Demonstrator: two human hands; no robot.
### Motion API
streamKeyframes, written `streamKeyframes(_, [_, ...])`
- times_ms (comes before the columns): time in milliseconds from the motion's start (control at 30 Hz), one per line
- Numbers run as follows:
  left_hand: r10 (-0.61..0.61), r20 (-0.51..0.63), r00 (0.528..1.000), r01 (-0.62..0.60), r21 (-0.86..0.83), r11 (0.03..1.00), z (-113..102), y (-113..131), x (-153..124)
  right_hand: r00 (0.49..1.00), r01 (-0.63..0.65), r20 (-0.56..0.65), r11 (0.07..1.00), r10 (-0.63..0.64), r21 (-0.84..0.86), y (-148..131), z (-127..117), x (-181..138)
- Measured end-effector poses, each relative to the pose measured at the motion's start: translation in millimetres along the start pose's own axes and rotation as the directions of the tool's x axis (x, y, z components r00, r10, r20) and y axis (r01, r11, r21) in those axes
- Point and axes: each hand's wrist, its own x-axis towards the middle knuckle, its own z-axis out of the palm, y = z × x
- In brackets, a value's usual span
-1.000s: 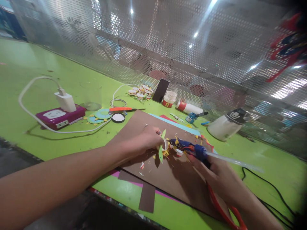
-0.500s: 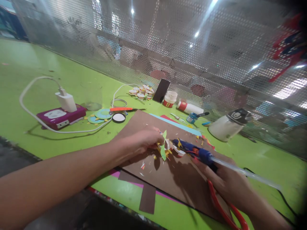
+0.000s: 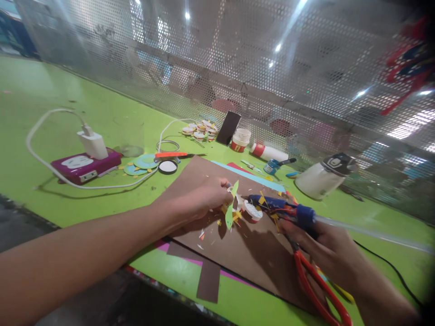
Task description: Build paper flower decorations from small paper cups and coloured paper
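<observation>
My left hand point(image 3: 214, 195) pinches a small paper craft piece with a pointed light-green strip point(image 3: 231, 208) sticking out. My right hand point(image 3: 326, 246) grips a blue hot glue gun point(image 3: 272, 203); a long clear glue stick point(image 3: 367, 233) comes out of its back end. The gun's nozzle points left, close to the craft piece; whether it touches I cannot tell. Under the nozzle lies a round white disc point(image 3: 253, 211) with a red edge. Red-handled scissors point(image 3: 306, 276) lie below my right hand on a brown board point(image 3: 251, 256) strewn with yellow and white paper scraps.
Toward the left stand a purple power socket point(image 3: 84, 167) with a white charger point(image 3: 92, 144), green paper discs point(image 3: 147, 160) and an orange cutter point(image 3: 171, 155). Behind the board are a phone point(image 3: 229, 128), a blue paint jar point(image 3: 272, 166) and a white bottle point(image 3: 319, 179). A perforated screen point(image 3: 204, 59) borders the table.
The glue gun has shifted slightly right and its rear has swung, moving the glue stick. My right hand moved with it, and the white disc shows more. The green strip has tilted a little.
</observation>
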Motion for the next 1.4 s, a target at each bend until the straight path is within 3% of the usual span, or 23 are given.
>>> streamKeyframes(167, [-0.029, 0.010, 1.000, 0.029, 0.018, 0.999, 1, 2, -2, 0.995, 0.037, 0.094, 0.998, -0.041, 0.045, 11, 0, 9])
streamKeyframes(567, [0.002, -0.039, 0.999, 0.002, 0.121, 0.993, 1, 2, -1, 0.995, 0.089, 0.040, 0.995, -0.090, 0.036, -7, 6, 10])
streamKeyframes(800, [-0.043, -0.011, 0.999, 0.043, 0.040, 0.998, 1, 1, 1, 0.993, 0.109, 0.037, 0.993, -0.110, 0.040, 3, 4, 10])
streamKeyframes(1000, [-0.018, -0.003, 1.000, 0.018, -0.046, 0.999, 1, -5, 3, 1.000, 0.011, 0.016, 0.995, -0.012, 0.102, 4, -3, 11])
streamKeyframes(1400, [-0.002, -0.028, 1.000, 0.003, 0.040, 0.999, 2, 3, -1, 0.989, 0.066, 0.123, 0.989, -0.082, 0.131, 3, 9, 11])
